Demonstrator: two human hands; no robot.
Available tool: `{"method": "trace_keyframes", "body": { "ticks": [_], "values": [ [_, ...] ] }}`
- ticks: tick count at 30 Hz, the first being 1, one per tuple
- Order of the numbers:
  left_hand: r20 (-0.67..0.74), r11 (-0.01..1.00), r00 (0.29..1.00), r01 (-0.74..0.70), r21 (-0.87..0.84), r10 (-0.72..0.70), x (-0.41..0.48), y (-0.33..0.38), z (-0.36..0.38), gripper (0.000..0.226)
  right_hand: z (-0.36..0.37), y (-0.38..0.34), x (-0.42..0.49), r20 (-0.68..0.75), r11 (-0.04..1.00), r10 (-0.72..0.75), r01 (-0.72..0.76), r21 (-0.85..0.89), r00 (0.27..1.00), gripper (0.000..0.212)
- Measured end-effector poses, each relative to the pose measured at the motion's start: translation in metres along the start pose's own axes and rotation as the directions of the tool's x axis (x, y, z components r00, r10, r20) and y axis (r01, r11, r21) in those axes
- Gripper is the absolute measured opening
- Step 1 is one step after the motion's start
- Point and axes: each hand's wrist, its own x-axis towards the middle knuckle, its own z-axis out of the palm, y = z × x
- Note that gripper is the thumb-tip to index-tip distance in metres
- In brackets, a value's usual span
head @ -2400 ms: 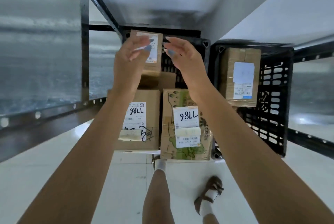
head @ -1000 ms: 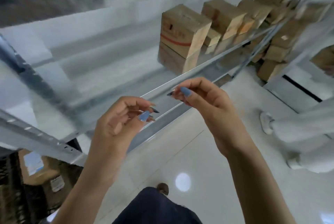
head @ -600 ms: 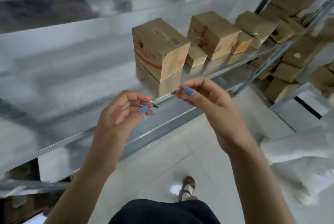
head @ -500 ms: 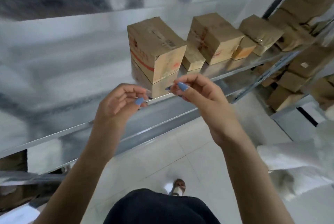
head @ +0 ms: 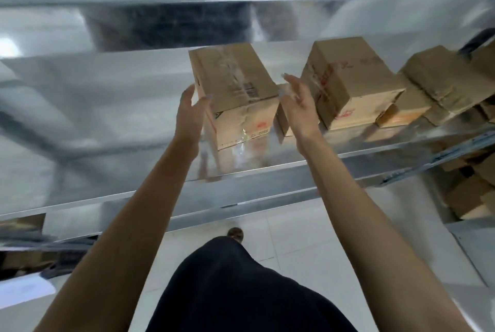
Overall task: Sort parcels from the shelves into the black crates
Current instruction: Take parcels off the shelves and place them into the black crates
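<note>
The box point(head: 235, 90) stood upright on the metal shelf point(head: 241, 171), set back a little from its near edge, with clear tape along its top and red print on its near face. It was the leftmost parcel in the row. The left hand point(head: 191, 109) was raised at the box's left side, fingers straight and loosely spread, holding nothing; whether its fingertips touched the cardboard could not be told. The right hand point(head: 297, 101) was raised just right of the box, palm turned toward it, fingers straight and apart, also holding nothing.

Partly hidden behind the right hand lay a small box point(head: 284, 117), close beside the first. Further right stood a second box point(head: 351, 82) with red marks, then a low carton point(head: 407, 109) and a creased carton point(head: 442, 82) beyond it. More cartons point(head: 468, 192) were piled on a lower level at the far right.

Below the shelf lay a pale tiled floor point(head: 294, 246), with a dark garment point(head: 241, 291) and the toe of a shoe point(head: 235, 234) near the bottom.
</note>
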Motion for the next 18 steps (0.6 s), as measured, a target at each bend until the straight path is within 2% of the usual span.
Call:
{"method": "trace_keyframes", "body": {
  "ticks": [2,4,7,10,13,18],
  "values": [
    [-0.028,0.994,0.994,0.107,-0.012,-0.108,0.023,0.000,0.008,0.060,-0.002,0.009,0.039,-0.034,0.997,0.019,-0.021,-0.068,0.999,0.045],
    [-0.041,0.978,0.979,0.194,-0.074,-0.198,0.040,-0.001,0.016,0.060,0.001,0.011,0.074,0.013,0.989,0.099,-0.097,-0.115,0.995,0.051],
    [0.043,0.940,0.971,0.239,-0.243,-0.236,0.050,0.008,0.027,0.023,0.008,0.012,0.104,0.118,0.956,0.263,-0.242,-0.167,0.957,0.047],
    [0.155,0.912,0.976,0.199,-0.360,-0.152,0.062,0.001,0.033,0.032,0.017,0.021,0.114,0.248,0.948,0.314,-0.319,-0.023,0.916,0.023],
    [0.122,0.867,0.981,0.188,-0.461,-0.148,0.055,-0.012,0.032,0.031,0.018,0.030,0.100,0.317,0.895,0.365,-0.423,0.138,0.875,0.024],
    [0.075,0.854,0.985,0.173,-0.490,-0.157,0.010,-0.031,0.028,0.037,-0.003,0.041,0.043,0.411,0.857,0.350,-0.465,0.222,0.842,0.029]
  ]
}}
